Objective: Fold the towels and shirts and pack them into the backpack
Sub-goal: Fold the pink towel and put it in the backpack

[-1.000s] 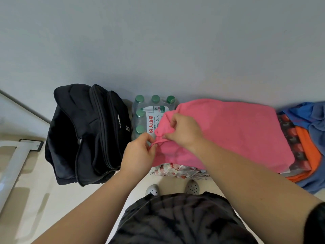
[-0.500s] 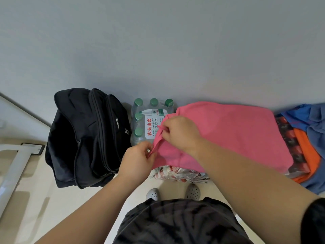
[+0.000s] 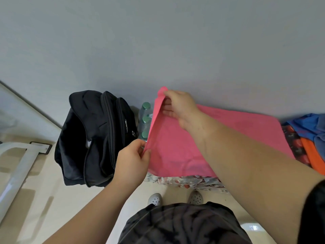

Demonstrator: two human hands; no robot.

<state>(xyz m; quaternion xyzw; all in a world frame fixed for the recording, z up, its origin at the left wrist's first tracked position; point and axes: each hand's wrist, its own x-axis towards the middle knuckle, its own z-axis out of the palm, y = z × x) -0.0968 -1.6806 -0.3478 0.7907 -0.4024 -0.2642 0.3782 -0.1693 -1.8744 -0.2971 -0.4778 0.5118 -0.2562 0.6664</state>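
Observation:
A pink towel (image 3: 177, 147) lies spread over a low surface against the wall. My right hand (image 3: 177, 106) pinches its far left corner and holds it raised. My left hand (image 3: 133, 159) pinches the near left corner, so the left edge is stretched taut between both hands. A black backpack (image 3: 95, 138) stands on the floor just left of the towel, its zippers facing up. Blue and orange clothes (image 3: 313, 138) lie piled at the far right.
A pack of green-capped water bottles (image 3: 145, 120) stands between the backpack and the towel, partly hidden by the lifted edge. A red-patterned cloth (image 3: 190, 182) covers the surface under the towel. A white frame (image 3: 15, 166) lies on the floor at left. My shoes are near the surface.
My right hand has lifted the towel's corner up and away from my left hand, stretching the left edge out. The bunched cloth is now pulled straight and hides most of the bottles.

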